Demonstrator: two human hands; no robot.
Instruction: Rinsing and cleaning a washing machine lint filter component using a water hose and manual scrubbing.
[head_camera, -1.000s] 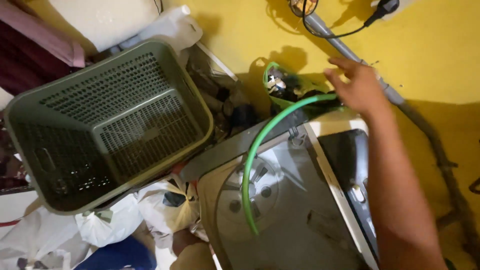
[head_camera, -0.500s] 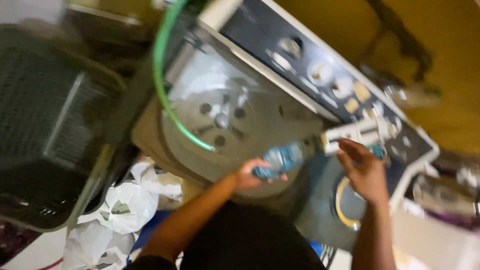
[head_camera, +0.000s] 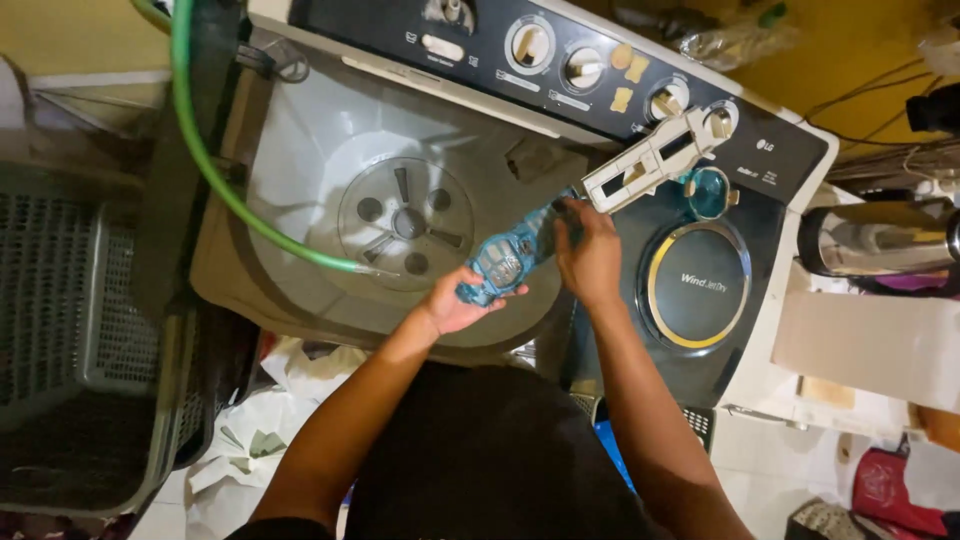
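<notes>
1. Your left hand is closed around the base of the blue plastic bottle.
2. Your right hand grips its neck end, fingers wrapped.
3. The bottle lies tilted between both hands, above the open wash tub.
4. A green hose dips into the tub beyond.

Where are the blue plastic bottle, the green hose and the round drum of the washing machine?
blue plastic bottle (head_camera: 508, 258), head view, on its ribbed middle.
green hose (head_camera: 215, 185), head view, on its curved middle stretch.
round drum (head_camera: 405, 222), head view, on the centre of its bottom plate.
</notes>
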